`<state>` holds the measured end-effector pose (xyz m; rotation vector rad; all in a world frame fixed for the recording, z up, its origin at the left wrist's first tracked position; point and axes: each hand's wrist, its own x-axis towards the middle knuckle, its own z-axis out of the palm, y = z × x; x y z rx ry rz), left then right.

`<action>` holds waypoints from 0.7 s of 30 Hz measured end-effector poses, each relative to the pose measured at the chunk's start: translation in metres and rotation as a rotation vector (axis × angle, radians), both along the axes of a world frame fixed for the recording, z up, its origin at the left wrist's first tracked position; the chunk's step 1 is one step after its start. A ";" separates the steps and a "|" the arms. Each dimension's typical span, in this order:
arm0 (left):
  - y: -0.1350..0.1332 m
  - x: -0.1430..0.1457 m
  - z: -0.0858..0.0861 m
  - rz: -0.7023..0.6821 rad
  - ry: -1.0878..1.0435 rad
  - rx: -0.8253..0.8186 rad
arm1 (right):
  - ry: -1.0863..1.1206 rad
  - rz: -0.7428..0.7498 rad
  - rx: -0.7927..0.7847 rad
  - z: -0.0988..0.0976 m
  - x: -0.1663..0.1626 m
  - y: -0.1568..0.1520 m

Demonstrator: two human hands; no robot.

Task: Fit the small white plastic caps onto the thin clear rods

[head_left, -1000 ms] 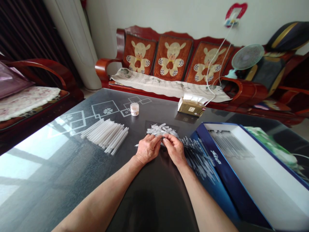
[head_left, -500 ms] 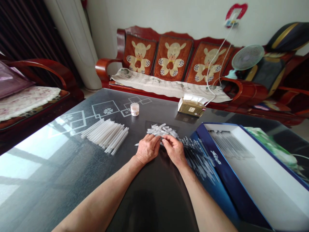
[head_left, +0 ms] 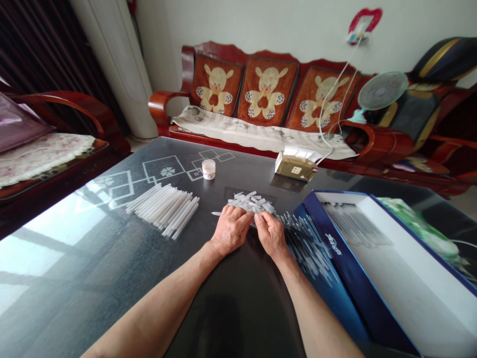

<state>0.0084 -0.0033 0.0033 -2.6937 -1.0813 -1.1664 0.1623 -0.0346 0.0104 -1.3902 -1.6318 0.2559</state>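
Observation:
My left hand (head_left: 231, 229) is closed, with the pale pointed end of a pen (head_left: 216, 214) sticking out on its left side. Thumb and fingers of my right hand (head_left: 271, 233) are pinched together close beside it; whatever they grip is hidden. Just beyond both hands lies a heap of short white plastic pieces (head_left: 250, 200), perhaps pen parts. White pen barrels (head_left: 164, 206) lie side by side to the left. Right of my right hand, many thin dark-tipped pen refills (head_left: 311, 251) are spread over a blue surface.
An open blue box (head_left: 391, 268) with white inside stands at the right, more refills (head_left: 354, 221) in its far end. A small round jar (head_left: 208, 169) and a tissue pack (head_left: 296, 164) stand farther back on the dark table (head_left: 122, 268). A green-and-white package (head_left: 421, 226) lies beyond the box.
The pen end at my left hand has shifted slightly up and right. My right hand's fingers have curled in, and the dark bit seen between the hands is now hidden.

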 end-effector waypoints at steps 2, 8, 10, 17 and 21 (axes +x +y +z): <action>0.000 0.001 0.000 -0.012 0.008 -0.004 | -0.030 -0.028 0.006 -0.001 0.000 0.000; 0.001 0.000 -0.002 0.047 -0.002 -0.027 | 0.007 -0.017 0.035 -0.003 -0.001 -0.002; 0.001 0.000 -0.002 0.044 0.010 -0.032 | -0.007 0.006 0.045 -0.003 -0.002 -0.002; 0.000 0.001 0.000 0.005 0.018 -0.034 | -0.051 0.000 0.051 -0.003 -0.001 0.001; 0.000 0.001 0.000 0.000 0.010 -0.032 | -0.005 -0.035 0.000 -0.007 0.000 0.001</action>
